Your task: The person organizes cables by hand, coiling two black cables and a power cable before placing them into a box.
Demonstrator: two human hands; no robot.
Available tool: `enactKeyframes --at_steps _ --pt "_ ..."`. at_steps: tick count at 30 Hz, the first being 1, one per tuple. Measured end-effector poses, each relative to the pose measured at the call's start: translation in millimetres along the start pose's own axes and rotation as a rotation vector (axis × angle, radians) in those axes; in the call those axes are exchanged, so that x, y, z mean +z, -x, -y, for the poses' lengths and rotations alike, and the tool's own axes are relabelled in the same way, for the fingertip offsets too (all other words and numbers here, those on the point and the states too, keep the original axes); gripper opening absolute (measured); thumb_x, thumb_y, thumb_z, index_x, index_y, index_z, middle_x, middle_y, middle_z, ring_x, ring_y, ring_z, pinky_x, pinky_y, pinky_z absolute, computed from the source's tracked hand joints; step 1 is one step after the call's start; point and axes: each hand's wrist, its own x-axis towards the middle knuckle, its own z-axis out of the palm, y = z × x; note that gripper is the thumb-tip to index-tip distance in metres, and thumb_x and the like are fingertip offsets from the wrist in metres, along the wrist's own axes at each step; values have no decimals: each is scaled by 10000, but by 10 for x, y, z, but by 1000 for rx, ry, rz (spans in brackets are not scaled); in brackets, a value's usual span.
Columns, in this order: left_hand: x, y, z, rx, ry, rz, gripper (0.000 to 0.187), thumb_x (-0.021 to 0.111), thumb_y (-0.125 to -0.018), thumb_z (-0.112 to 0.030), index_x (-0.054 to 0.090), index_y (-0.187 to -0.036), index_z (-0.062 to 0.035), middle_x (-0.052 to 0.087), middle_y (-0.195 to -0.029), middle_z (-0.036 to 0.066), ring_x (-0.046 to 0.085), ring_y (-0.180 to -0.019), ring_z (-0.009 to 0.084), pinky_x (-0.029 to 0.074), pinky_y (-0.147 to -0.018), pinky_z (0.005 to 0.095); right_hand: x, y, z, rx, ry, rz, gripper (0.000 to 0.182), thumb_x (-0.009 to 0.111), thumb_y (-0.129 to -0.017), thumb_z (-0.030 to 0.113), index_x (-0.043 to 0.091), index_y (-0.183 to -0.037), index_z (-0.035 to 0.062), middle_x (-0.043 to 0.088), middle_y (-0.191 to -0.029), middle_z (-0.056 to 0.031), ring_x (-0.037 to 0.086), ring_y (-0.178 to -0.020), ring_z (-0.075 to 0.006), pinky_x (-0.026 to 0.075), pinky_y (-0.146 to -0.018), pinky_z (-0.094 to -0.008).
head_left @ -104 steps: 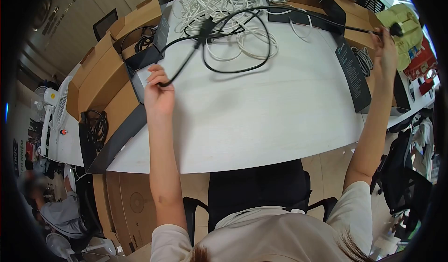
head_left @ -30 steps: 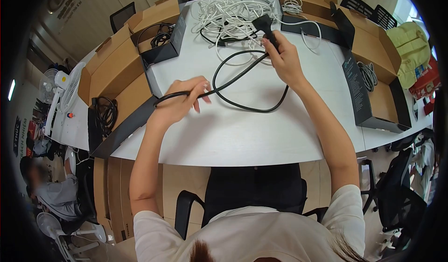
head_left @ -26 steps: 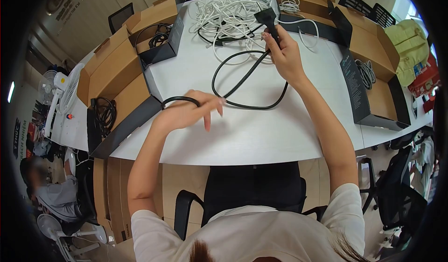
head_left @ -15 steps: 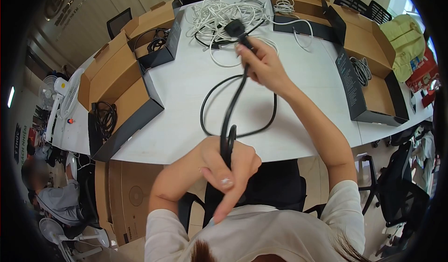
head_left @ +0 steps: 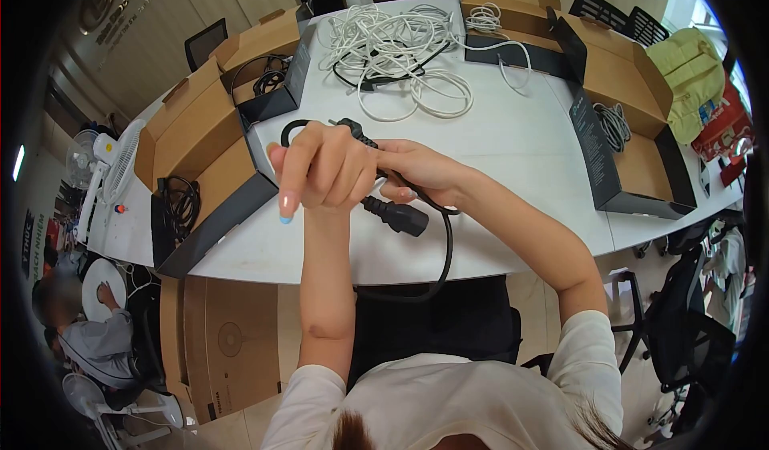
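Observation:
A black power cord (head_left: 448, 250) runs between my two hands above the near part of the white table. My left hand (head_left: 330, 168) is closed round it with the knuckles up, and a short loop of cord shows behind the thumb side. Touching it on the right, my right hand (head_left: 420, 171) pinches the cord. The plug end (head_left: 351, 128) sticks up between the hands, while the thick black connector (head_left: 404, 217) hangs below my right fingers. A loop of the cord dips past the table's front edge. My fingers hide the middle of the cord.
A tangled heap of white cables (head_left: 392, 37) with some black ones lies at the table's back. Open cardboard boxes with coiled cables stand left (head_left: 212, 185) and right (head_left: 641, 161). A person (head_left: 104, 330) sits at far left. A black chair (head_left: 432, 322) is below the table edge.
My right hand has drawn the cord's end back from the heap toward me. My left hand has risen and moved forward to meet it. The loop on the table has been gathered up.

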Motion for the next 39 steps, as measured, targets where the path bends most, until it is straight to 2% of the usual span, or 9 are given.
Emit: enactKeyframes --at_steps 6,9,11,15,19,23,29,35,39 --pt "1 188 55 -53 -128 -206 442 361 -982 -257 618 -734 4 384 -374 -16 235 -268 46 141 -300 221 -49 59 102 37 -16 -80 353 455 -932 408 482 -941 56 485 -935 -53 411 -484 -44 306 -379 -188" --pt "-106 230 117 -12 40 -81 460 357 -982 -268 610 -718 11 386 -367 -12 225 -254 59 144 -288 227 21 85 80 43 90 -109 365 445 -933 421 474 -982 60 478 -924 -43 426 -510 -42 330 -402 -190" --pt "-138 200 243 -34 -52 -114 474 349 -982 -273 597 -695 9 380 -363 -13 230 -250 67 161 -281 225 3 42 -51 33 79 -28 347 459 -927 424 482 -990 84 464 -721 24 411 -521 -31 299 -410 -169" --pt "-154 174 303 -200 -89 -204 495 333 -982 -278 569 -647 -1 372 -355 -20 256 -243 79 195 -270 220 -86 36 16 -29 35 -131 315 492 -918 402 509 -903 88 437 -664 43 339 -472 -19 235 -383 -174" --pt "-88 322 237 -167 -234 -597 450 308 -983 -312 441 -603 -112 386 -372 -73 304 -252 60 251 -329 201 -249 132 150 -44 35 -173 314 543 -894 395 517 -876 83 471 -697 31 287 -445 -12 207 -375 -179" --pt "-89 381 229 -103 -479 -1304 346 330 -984 -342 383 -705 -145 230 -440 -94 251 -421 37 231 -499 184 -355 162 301 -276 218 -401 286 540 -904 361 480 -855 86 470 -686 36 273 -413 6 191 -358 -172" --pt "-42 409 169 25 -399 -1239 356 306 -964 -433 400 -819 -122 250 -532 -79 217 -423 21 213 -460 185 -399 80 209 -309 134 -380 254 537 -908 335 511 -882 84 513 -703 29 302 -403 -3 195 -352 -172" --pt "-34 465 209 5 -748 -1304 344 308 -968 -427 383 -826 -123 247 -556 -76 227 -427 19 218 -448 172 -377 5 100 -284 146 -451 292 506 -919 357 514 -883 67 595 -753 -18 336 -376 -21 207 -342 -177" --pt "-28 519 216 105 -604 -1193 347 347 -956 -411 430 -1052 -88 313 -602 -65 262 -450 17 252 -483 180 -343 -22 61 -262 79 -428 313 487 -927 363 505 -881 54 604 -762 -32 318 -359 -25 202 -340 -184"
